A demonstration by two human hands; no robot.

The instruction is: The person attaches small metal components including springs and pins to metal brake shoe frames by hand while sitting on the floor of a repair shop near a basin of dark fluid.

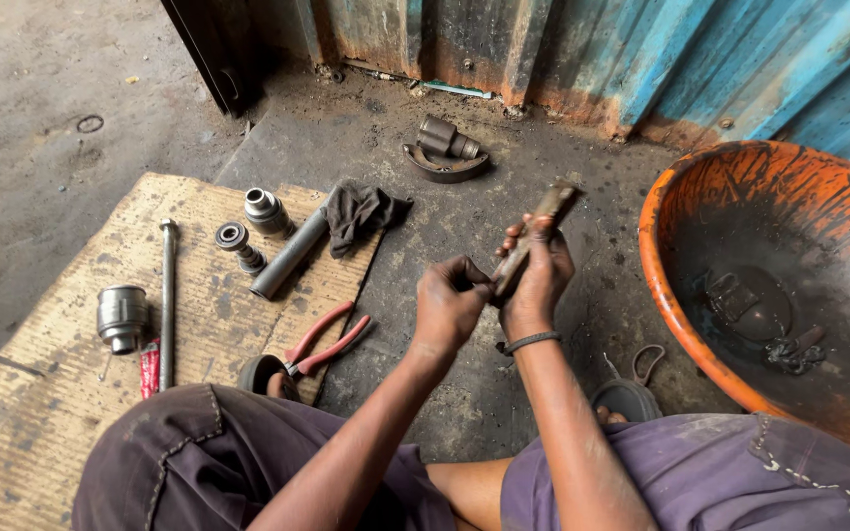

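While both hands meet above the concrete floor [504,393], one flat rusty metal bar [541,228] stands tilted between them: the right hand [540,278] is wrapped tight round its lower half, and the left hand [450,305] is curled closed against its bottom end. One sheet of worn cardboard [61,393] lies to the left, carrying one long steel bolt [166,300], one dull grey tube [289,253] with a dark crumpled rag [361,211] over its top, three short machined cylindrical parts [122,317], and one pair of red-handled pliers [327,342] half off its edge. One curved brake-shoe-like piece [445,162] rests near the corrugated blue wall [740,69]. One round orange basin [769,285], grimy inside, sits at right.
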